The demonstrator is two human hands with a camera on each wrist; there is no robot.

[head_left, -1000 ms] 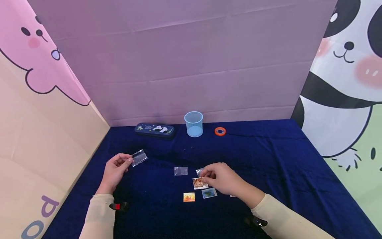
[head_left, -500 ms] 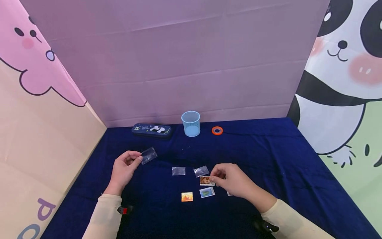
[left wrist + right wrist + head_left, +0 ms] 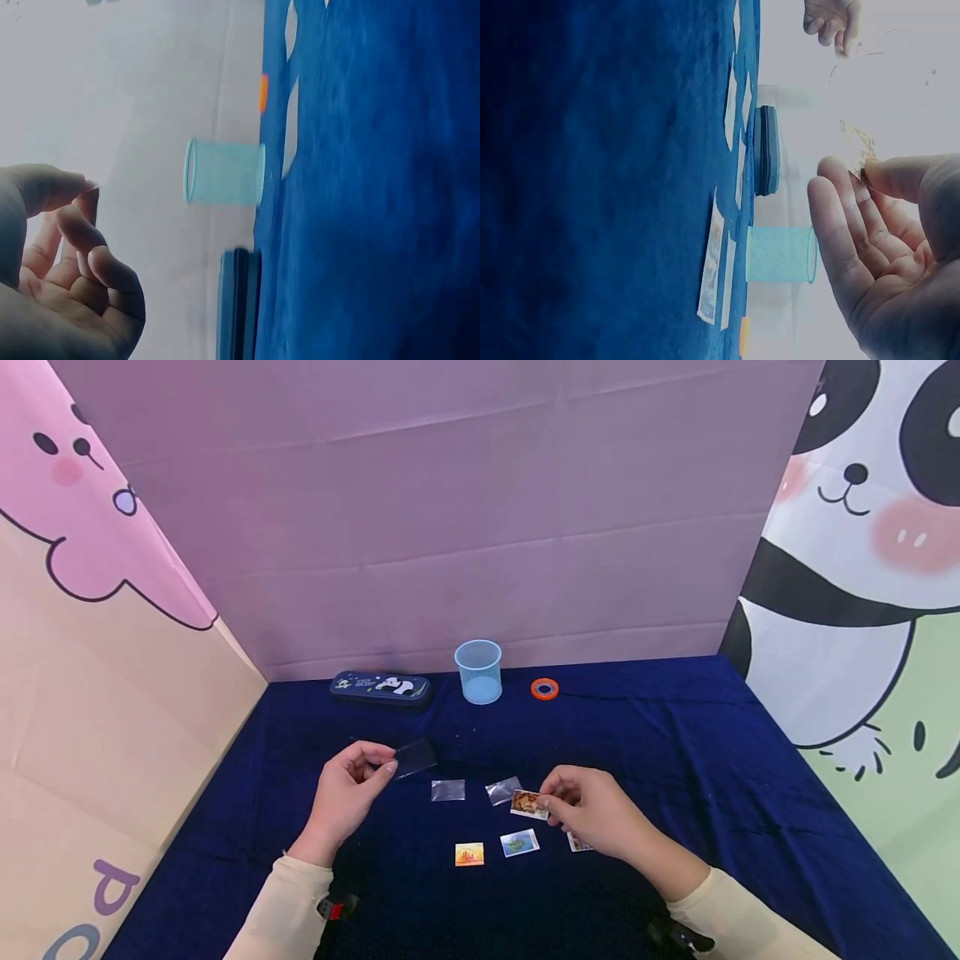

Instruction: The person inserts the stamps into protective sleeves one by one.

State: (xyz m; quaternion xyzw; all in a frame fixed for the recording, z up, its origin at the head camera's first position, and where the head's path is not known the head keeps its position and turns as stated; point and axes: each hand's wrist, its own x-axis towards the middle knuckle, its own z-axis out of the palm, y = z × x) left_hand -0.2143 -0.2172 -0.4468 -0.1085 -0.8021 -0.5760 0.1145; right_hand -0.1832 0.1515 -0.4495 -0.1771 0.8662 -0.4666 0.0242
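Note:
My left hand (image 3: 347,802) pinches a small clear plastic sleeve (image 3: 417,758) by its left edge, above the cloth. In the left wrist view the sleeve barely shows at the fingertips. Between thumb and fingers of my right hand (image 3: 603,818) is a brown stamp-like picture card (image 3: 528,804) with a white border, raised off the table. Two more clear sleeves, a left one (image 3: 447,790) and a right one (image 3: 502,790), lie between the hands. Nearer lie a yellow-orange picture card (image 3: 469,854) and a blue-green one (image 3: 520,842). Another card (image 3: 579,842) is partly hidden beneath my right hand.
Along the back of the dark blue cloth (image 3: 637,727) stand a navy panda pencil case (image 3: 380,687), a light-blue mesh cup (image 3: 478,672) and an orange tape roll (image 3: 544,689). Fabric walls with cartoon prints enclose the back and sides.
From near the sleeves, my right hand lifts the brown card and shifts right, uncovering the right sleeve. My left hand brings its sleeve rightward, closer to the middle. The head view has turned slightly.

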